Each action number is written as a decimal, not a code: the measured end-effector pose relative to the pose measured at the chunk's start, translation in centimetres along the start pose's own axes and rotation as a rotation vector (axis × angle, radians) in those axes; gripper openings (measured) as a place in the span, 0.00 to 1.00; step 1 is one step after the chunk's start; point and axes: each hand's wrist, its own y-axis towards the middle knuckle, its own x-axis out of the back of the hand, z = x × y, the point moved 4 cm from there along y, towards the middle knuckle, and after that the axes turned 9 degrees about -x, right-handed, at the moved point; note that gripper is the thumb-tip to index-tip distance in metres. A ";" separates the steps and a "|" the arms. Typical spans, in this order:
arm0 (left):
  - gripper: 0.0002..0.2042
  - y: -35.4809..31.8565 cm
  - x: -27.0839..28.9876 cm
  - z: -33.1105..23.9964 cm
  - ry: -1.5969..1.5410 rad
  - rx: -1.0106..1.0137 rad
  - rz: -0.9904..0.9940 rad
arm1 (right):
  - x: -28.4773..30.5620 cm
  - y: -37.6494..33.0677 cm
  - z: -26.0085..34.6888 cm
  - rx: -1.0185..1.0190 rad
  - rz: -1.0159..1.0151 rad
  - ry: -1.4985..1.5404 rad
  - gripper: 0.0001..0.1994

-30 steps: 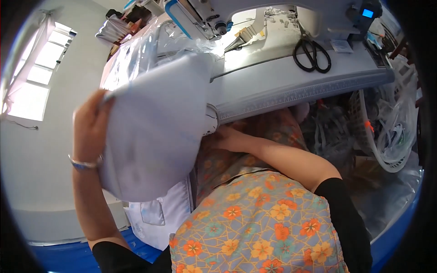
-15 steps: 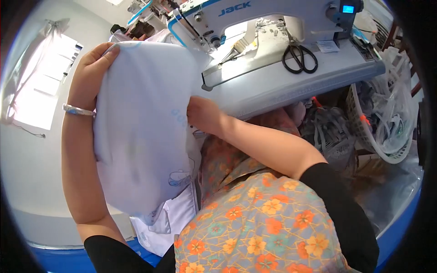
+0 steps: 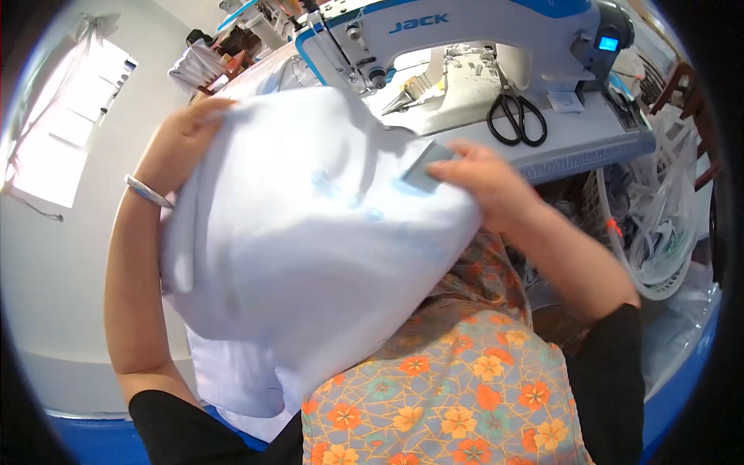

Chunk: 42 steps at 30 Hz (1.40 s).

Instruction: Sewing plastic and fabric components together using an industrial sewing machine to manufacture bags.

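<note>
A white cloth (image 3: 302,248) with faint pale-blue prints is stretched between my hands, in front of the sewing machine (image 3: 480,35). My left hand (image 3: 190,128) is closed on its upper left edge, with some fingers hidden behind the fabric. At the cloth's right edge, my right hand (image 3: 484,182) pinches between thumb and fingers. A small grey rectangular piece (image 3: 425,167) shows there, at the fingertips; whether it is a label or a folded flap, I cannot tell. The lower part of the cloth hangs over my lap.
Black-handled scissors (image 3: 517,120) lie on the machine bed, right of the cloth. A grey metal folder-like attachment (image 3: 407,94) sits near the needle area. At the right stands a white plastic basket (image 3: 659,291) with clear bags. A window (image 3: 66,132) is at the left.
My right hand has moved right and slightly up, drawing the cloth's edge out wide. The cloth is now spread toward the right, and the grey piece has come into view. My left hand shifted slightly right and down.
</note>
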 end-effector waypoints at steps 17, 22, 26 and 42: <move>0.12 -7.7 -15.4 -5.6 -0.333 -0.271 0.739 | 5.8 11.2 7.3 -0.084 -0.104 -1.453 0.19; 0.09 -7.2 -9.4 0.9 -0.531 0.098 0.356 | 4.3 9.6 5.1 -0.119 0.028 -1.099 0.17; 0.09 -4.4 -1.7 1.5 -0.823 0.398 -0.262 | 4.3 5.8 0.4 -0.183 0.098 -0.790 0.18; 0.15 -4.7 -7.4 -6.7 -0.155 -0.220 0.082 | -0.5 2.0 -4.9 -0.388 0.126 0.153 0.22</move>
